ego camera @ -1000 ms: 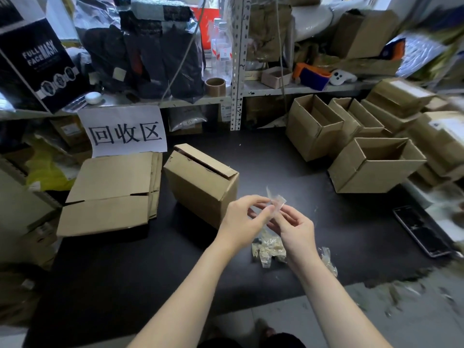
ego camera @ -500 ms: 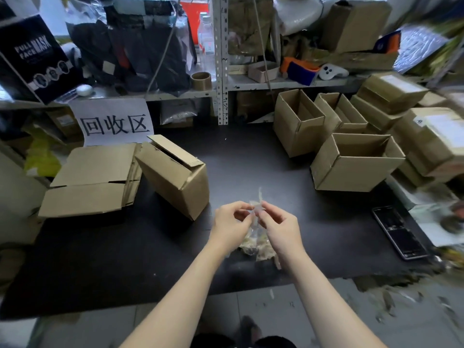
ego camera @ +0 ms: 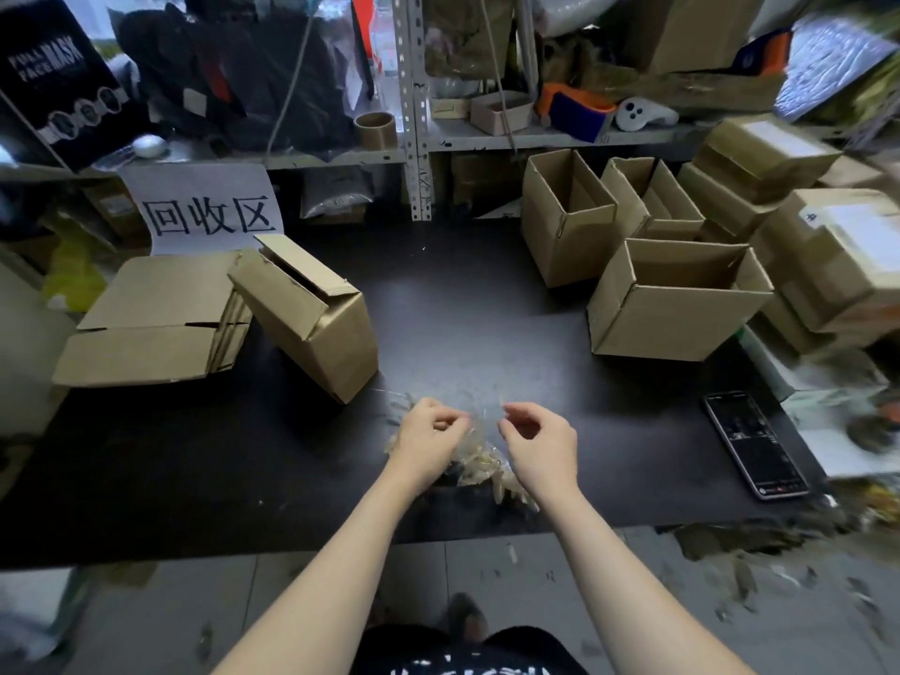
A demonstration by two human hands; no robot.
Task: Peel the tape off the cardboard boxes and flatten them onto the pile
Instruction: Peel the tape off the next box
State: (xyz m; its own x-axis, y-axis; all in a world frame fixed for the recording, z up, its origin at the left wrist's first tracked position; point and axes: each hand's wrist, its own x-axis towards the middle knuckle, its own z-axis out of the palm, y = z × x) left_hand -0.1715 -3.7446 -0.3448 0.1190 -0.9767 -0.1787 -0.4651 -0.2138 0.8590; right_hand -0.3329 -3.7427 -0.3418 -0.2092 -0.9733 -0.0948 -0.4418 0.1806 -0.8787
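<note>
On your left, the pile of flattened cardboard (ego camera: 151,319) lies on the bench (ego camera: 462,309), with a closed cardboard box (ego camera: 311,324) tilted just beside it. Your left hand (ego camera: 428,440) and right hand (ego camera: 535,445) each pinch an end of a clear tape strip (ego camera: 483,421) above a tape wad (ego camera: 479,467). Open boxes (ego camera: 677,304) stand at your right.

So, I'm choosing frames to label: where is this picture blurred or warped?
Head view: centre sharp; right edge, around the stacked boxes, smeared; wide-angle bowing at corners; the clear tape strip pinched by left hand and right hand barely shows against the dark table.
</note>
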